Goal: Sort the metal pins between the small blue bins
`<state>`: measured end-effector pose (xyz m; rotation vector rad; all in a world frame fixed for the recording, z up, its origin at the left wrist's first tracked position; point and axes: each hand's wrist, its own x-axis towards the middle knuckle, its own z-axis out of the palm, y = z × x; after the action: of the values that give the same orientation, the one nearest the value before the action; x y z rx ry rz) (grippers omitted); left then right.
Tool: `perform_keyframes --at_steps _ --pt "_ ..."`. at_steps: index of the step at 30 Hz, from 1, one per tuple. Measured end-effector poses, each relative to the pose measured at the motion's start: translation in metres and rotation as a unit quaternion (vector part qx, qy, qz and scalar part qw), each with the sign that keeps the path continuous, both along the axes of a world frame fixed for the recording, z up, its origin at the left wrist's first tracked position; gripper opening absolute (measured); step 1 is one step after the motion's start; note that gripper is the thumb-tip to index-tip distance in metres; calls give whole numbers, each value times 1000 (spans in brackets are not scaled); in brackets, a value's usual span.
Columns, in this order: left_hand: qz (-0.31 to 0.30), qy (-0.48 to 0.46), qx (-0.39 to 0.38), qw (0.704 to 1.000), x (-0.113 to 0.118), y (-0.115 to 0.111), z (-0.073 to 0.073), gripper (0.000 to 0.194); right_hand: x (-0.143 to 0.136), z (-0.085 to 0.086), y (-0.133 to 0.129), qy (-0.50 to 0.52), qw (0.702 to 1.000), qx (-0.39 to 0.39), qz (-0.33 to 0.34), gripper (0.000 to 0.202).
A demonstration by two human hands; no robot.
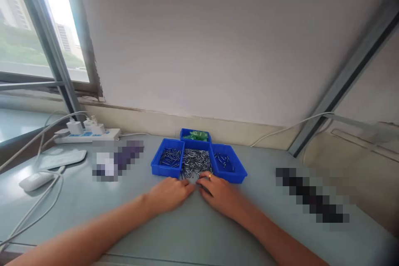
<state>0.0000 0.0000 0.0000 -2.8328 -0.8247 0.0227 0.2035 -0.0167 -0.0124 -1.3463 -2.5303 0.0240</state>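
A heap of small silvery metal pieces (197, 162), like screws or pins, lies between two blue bins, its near edge reaching the tabletop by my hands. The left blue bin (166, 171) holds several of the same pieces. Fewer lie scattered in the right blue bin (235, 174). My left hand (173, 194) rests at the near left of the heap, fingers curled and closed; anything in them is hidden. Wearing a ring, my right hand (222, 196) is at the heap's near right edge with bent, closed fingers. What it pinches is too small to make out.
Behind the heap stands a small blue bin (183, 131) with green packets (198, 135). At left are a power strip (106, 134) with chargers, a white mouse (36, 181) and looping cables (56, 199). Pixelated items lie on both sides. Metal posts (321, 112) rise by the wall.
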Motion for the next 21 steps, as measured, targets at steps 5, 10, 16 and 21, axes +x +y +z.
perform_keyframes --at_steps 5,10,16,21 --pt "34 -45 -11 998 0 -1 1 16 1 -8 9 45 999 -8 -7 20" --pt "56 -84 -20 995 3 0 -3 22 1 -8 5 72 996 -26 45 20" --pt "10 -104 -41 994 1 5 -7 20 0 -4 1 72 994 -20 76 16" --pt "34 -142 -65 987 1 6 -4 21 9 6 5 34 998 -42 32 14"
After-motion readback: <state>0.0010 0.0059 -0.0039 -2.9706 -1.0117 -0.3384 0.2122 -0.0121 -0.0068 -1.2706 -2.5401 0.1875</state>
